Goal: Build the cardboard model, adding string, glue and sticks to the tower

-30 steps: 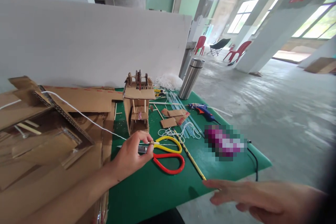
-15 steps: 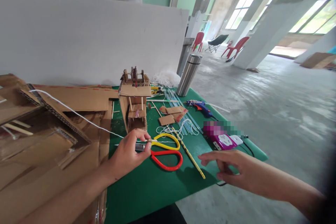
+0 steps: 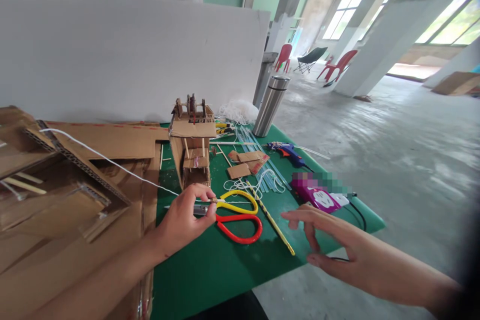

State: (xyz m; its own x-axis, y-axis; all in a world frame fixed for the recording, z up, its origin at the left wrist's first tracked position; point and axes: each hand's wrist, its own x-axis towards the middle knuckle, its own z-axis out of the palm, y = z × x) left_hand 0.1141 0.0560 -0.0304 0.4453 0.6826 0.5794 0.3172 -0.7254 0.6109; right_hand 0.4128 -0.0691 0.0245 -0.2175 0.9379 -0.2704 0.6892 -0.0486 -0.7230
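My left hand is closed in a pinch over the table, on a small brown piece that looks like cardboard, with white string at it. That string runs left to a cardboard structure. Scissors with one yellow and one red handle loop lie just beneath the pinch, their blades partly hidden by my fingers. My right hand hovers at the table's right front, fingers apart and nothing in them. Between the hands lies a yellow patterned stick.
Behind my left hand stands a cardboard tower. Clear sticks, cardboard scraps, a blue glue gun, a purple power strip and a steel flask occupy the right of the green table.
My right hand's thumb and forefinger have spread farther apart. My left hand keeps its pinch in nearly the same place.
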